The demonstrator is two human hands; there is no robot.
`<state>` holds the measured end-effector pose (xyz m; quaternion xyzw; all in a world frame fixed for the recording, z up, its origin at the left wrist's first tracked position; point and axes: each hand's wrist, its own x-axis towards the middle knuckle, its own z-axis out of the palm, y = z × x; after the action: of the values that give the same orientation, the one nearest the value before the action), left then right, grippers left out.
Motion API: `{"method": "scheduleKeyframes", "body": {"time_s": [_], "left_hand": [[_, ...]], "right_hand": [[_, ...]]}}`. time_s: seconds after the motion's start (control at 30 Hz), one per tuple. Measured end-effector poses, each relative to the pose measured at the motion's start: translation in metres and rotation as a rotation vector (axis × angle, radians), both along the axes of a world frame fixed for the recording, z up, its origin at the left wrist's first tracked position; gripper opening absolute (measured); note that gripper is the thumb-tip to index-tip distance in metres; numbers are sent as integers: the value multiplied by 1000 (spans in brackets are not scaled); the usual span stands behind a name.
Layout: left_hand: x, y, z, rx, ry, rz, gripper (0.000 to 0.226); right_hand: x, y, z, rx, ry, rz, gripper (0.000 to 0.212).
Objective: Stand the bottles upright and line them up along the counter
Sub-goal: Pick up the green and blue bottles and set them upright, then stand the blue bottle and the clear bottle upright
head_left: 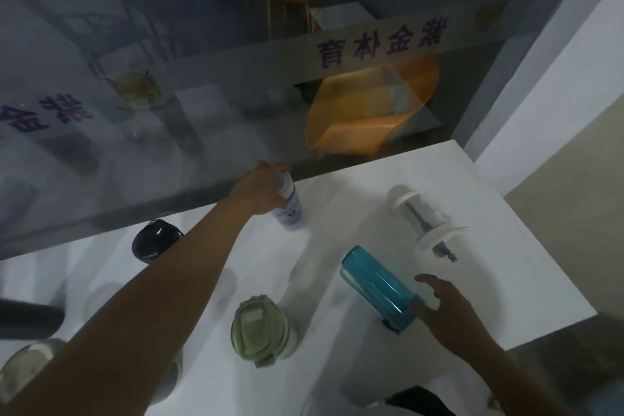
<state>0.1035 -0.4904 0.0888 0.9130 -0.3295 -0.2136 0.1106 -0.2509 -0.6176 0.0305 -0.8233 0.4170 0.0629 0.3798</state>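
The white bottle with blue print [289, 209] stands near the far edge of the white counter [489, 284], by the glass partition [202, 111]. The teal see-through bottle [376, 285] lies on its side toward the right edge, its open mouth pointing to the far edge. The clear bottle with white rings [425, 218] also lies tipped over, beyond the teal one, nearer the far right corner. The green-lidded bottle [261, 331] stands upright close to the near edge, and the black bottle [153, 241] stands toward the left, near the far edge.

That makes five bottles clearly countable: three upright, two lying down. More containers sit at the left edge, too cropped and dim to count.

The left hand [261, 191] reaches out on a fully stretched arm and is wrapped around the top of the white bottle. The right hand [445, 307] hovers low with fingers spread, fingertips touching the base end of the teal bottle, not closed around it.
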Motion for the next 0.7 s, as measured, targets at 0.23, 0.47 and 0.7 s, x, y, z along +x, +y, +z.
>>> {"method": "scheduleKeyframes", "body": {"time_s": [0.23,0.47,0.7], "left_hand": [[-7,-5,-7,20,-16,-102,84],[-25,-13,20,107,-156,-130,98],[-106,-33,70,-63,-200,-74,94]], "right_hand": [[-11,-3,3,-16,-13,16,49],[-19,-27,13,-28,-25,-19,47],[-14,-90,16,-34,-85,-47,47]]}}
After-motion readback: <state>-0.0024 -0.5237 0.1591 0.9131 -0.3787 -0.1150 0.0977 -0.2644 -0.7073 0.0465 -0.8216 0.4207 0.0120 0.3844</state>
